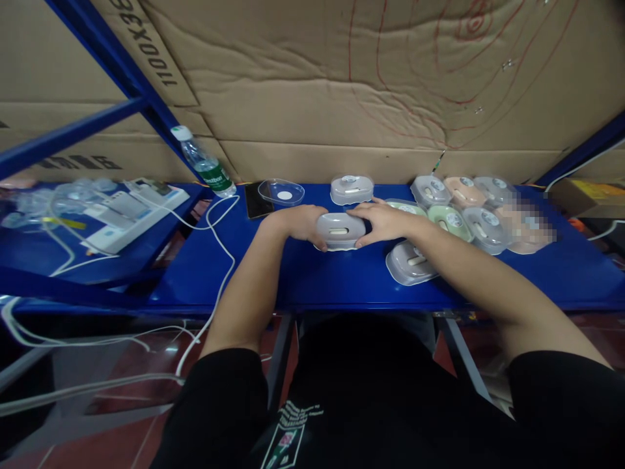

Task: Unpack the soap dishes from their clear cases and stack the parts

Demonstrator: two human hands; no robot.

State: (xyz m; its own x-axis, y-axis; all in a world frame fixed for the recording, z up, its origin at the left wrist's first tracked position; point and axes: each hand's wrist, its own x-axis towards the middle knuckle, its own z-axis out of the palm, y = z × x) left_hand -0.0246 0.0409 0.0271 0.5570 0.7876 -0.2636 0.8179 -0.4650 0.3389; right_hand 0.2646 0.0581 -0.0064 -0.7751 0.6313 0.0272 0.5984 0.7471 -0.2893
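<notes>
A grey oval case point(340, 228) with a pale bar in its middle rests on the blue table between my hands. My left hand point(306, 225) grips its left end, thumb at the near edge. My right hand point(383, 221) is curved round its right end, with the thumb at the near right corner. Just beyond is another grey case point(351, 189) with a clear cover and a round label. To the left sits a clear oval lid point(282, 192) with a white round sticker. Near my right forearm lies one more grey case point(410, 262).
Several grey, green and pink cases point(483, 228) stand together at the right. A black phone point(258, 200) and a water bottle point(209, 166) are at the back left. A white cable point(227, 251) crosses the blue table point(317, 286). Cardboard point(293, 111) walls the back.
</notes>
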